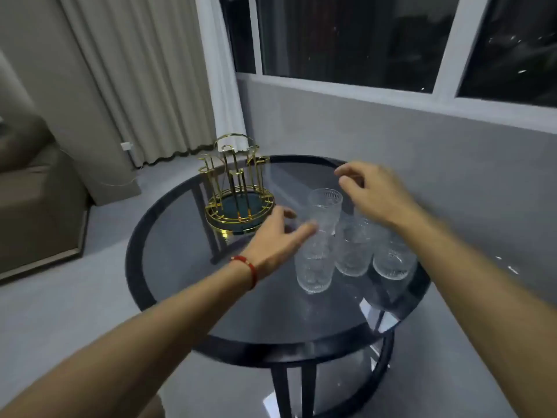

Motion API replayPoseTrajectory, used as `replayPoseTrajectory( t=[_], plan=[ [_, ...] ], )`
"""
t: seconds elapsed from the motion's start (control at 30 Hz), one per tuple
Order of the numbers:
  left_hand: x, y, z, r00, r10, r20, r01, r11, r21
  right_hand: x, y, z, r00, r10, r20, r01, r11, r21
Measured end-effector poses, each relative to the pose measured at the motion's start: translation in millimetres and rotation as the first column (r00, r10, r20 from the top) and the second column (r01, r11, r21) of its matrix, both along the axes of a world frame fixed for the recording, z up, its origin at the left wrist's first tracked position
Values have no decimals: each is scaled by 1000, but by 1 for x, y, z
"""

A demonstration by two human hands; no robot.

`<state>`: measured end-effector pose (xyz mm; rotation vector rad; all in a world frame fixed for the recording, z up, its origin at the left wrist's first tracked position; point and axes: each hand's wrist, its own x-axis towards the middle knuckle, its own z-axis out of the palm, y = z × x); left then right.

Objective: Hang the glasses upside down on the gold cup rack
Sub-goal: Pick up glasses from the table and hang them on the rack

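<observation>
Nothing hung yet; gold cup rack, centre-left of frame, sits bare; glasses all upright on the tabletop (four, maybe more); left hand and right hand hover, each grip spread, holding nothing.

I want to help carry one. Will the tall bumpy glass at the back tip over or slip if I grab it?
The tall glass is narrow and upright, so a sideways knock would probably tip it into the other glasses. Its bumpy pattern likely helps grip. It looks like thin clear glass, so probably breakable on the glass table.
</observation>
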<state>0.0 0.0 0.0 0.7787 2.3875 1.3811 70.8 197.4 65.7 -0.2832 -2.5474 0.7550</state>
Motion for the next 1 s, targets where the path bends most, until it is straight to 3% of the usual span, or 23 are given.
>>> replayPoseTrajectory(
  t=[0.1,0.2,0.3,0.57,0.7,0.73,0.77,0.87,0.93,1.0],
  plan=[
    [26,-1,-14,994,-47,-102,37,994,-104,32,-21,-12,990,-79,-116,58,984,-169],
    [31,2,-26,978,-3,-209,-17,995,-95,58,-47,-31,990,-112,-87,81,952,-296],
    [24,-2,-26,974,12,-225,-36,994,-104,70,-61,-49,993,-113,-32,90,911,-403],
    [9,-26,-34,989,47,-142,-38,997,66,65,-86,-74,965,-230,130,264,845,-466],
    [-9,-45,-30,977,167,134,-205,911,357,49,-105,-85,939,-95,329,218,907,-359],
    [-16,-49,-26,959,203,197,-268,870,414,39,-114,-86,936,-55,349,202,893,-401],
    [-21,-52,-22,944,223,242,-312,840,444,26,-123,-86,942,-4,336,188,836,-515],
    [-35,-62,-17,889,179,422,-404,739,539,-15,-148,-79,975,106,195,111,528,-842],
    [-45,-68,-17,839,105,534,-457,669,587,-35,-156,-69,986,120,119,68,360,-930],
    [-55,-72,-17,828,25,560,-450,626,637,-49,-156,-61,991,112,75,39,289,-956]
  ],
)
